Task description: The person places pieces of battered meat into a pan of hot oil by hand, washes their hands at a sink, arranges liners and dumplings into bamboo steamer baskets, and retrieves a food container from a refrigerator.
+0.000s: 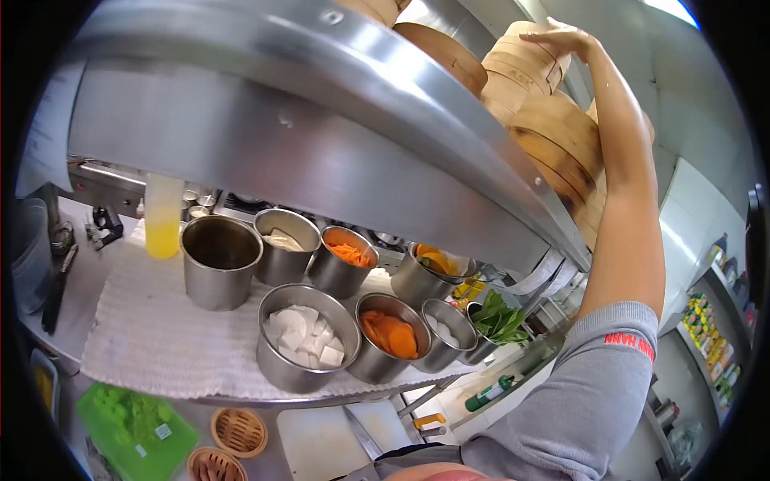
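My right hand [565, 38] is raised high at the upper right, above a steel shelf. Its fingers are stretched out and spread over the top of a round bamboo steamer [517, 56], seemingly touching it; I cannot make out a firm grip. Below that steamer stands a larger, darkened bamboo steamer [557, 136], and another bamboo steamer [441, 56] is to its left. My left hand is out of view.
The steel shelf [265, 120] crosses overhead. Beneath it are steel pots of white cubes [309, 377], carrot slices [389, 365] and leafy greens [501, 321], plus a yellow bottle [163, 220]. Lower down lie a knife [362, 433], a cutting board [309, 445] and a green container [136, 433].
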`<state>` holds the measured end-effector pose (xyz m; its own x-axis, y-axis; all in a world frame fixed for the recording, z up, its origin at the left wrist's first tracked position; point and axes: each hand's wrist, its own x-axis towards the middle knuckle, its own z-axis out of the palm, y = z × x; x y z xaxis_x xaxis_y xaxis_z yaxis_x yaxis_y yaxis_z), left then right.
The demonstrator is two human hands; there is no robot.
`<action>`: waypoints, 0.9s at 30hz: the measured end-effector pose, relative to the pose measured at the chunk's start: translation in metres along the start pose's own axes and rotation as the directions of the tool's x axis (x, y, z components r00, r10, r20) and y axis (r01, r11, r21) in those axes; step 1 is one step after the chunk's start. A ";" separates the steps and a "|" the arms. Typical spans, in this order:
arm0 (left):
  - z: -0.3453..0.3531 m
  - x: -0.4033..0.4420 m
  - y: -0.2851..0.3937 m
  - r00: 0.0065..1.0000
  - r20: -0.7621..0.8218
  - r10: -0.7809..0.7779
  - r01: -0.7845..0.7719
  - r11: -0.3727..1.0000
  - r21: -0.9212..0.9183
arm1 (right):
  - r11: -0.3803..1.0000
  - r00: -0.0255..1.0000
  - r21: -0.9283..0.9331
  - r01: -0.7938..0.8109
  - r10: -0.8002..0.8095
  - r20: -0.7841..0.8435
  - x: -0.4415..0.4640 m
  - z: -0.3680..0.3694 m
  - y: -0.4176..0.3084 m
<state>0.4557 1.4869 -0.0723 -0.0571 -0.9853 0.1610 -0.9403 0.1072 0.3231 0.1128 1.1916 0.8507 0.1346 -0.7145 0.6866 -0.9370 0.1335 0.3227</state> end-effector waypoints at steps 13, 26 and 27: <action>-0.003 0.005 0.003 0.970 -0.232 0.080 -0.073 0.997 0.036 | 0.961 0.998 0.274 0.036 -0.050 0.044 -0.027 0.000 0.032; -0.007 -0.014 0.012 0.977 -0.192 -0.090 0.101 0.994 0.047 | 0.173 0.864 0.920 0.353 -0.438 -0.249 -0.488 0.103 -0.036; -0.006 -0.016 0.013 0.980 -0.181 -0.087 0.098 0.994 0.050 | 0.050 0.854 0.964 0.261 -0.478 -0.207 -0.520 0.120 -0.052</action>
<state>0.4462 1.5051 -0.0645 0.0867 -0.9506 0.2982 -0.9570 0.0037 0.2900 0.0527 1.4737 0.3984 0.6292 -0.5320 0.5667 -0.3227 -0.8420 -0.4323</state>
